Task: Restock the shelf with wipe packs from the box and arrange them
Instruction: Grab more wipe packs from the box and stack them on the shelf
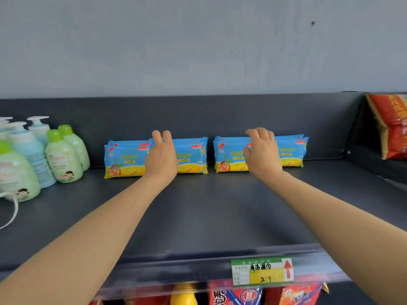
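Four groups of blue-and-yellow wipe packs are stood upright in a row at the back of the dark grey shelf (209, 216), against its rear panel. The left pair of stacks (125, 159) and (192, 156) is set edge to edge, as is the right pair (230, 156) and (290, 151); a narrow gap is left between the two pairs. Each group is made up of several packs placed one behind another; the exact count cannot be determined. The left hand (161, 155) is extended over the junction of the left pair, with its fingers spread and slightly curled over the top edges of the packs; nothing is gripped. The right hand (262, 153) is positioned likewise over the junction of the right pair, fingers loosely open over the top edges, with no pack held. Whether the fingertips are in contact with the packs cannot be determined. The front part of the shelf is occupied only by the two forearms. To the left of the packs, green and pale blue pump bottles (63, 157) are grouped. At the far right, a red snack bag (391, 126) is seen on the adjoining shelf section. A green-and-yellow price label (262, 270) is fitted in the front rail, and red packets (299, 293) are visible on the level below.
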### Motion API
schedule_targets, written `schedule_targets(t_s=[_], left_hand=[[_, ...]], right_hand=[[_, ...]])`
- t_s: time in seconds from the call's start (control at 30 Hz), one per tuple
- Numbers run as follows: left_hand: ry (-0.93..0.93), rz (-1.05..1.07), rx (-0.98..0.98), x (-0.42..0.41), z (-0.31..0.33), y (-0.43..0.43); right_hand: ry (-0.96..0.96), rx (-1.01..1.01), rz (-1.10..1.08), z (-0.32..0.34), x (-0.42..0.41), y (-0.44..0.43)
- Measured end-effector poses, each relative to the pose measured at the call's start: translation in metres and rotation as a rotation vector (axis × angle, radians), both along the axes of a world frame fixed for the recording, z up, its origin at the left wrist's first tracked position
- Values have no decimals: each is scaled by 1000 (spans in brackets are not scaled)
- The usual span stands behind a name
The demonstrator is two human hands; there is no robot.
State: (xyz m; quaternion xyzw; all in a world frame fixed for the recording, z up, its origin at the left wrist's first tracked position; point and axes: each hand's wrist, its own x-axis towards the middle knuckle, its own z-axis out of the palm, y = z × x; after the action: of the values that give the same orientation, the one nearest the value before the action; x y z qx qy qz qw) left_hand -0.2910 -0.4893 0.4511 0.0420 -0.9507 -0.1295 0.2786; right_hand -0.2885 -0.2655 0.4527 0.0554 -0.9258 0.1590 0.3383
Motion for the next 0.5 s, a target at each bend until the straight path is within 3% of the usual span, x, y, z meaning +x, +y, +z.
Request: schedule_targets(t_s=[0.17,0.27,0.5], left_hand=[[-65,-166,-30,32,18,19],[-117,-329,97,56,23,39],[-117,-717,185,117,27,107]], right_hand=[[28,-58,81,9,22,-12],[42,-132,104,9,42,-14],[45,-335,-82,-5,115,23]])
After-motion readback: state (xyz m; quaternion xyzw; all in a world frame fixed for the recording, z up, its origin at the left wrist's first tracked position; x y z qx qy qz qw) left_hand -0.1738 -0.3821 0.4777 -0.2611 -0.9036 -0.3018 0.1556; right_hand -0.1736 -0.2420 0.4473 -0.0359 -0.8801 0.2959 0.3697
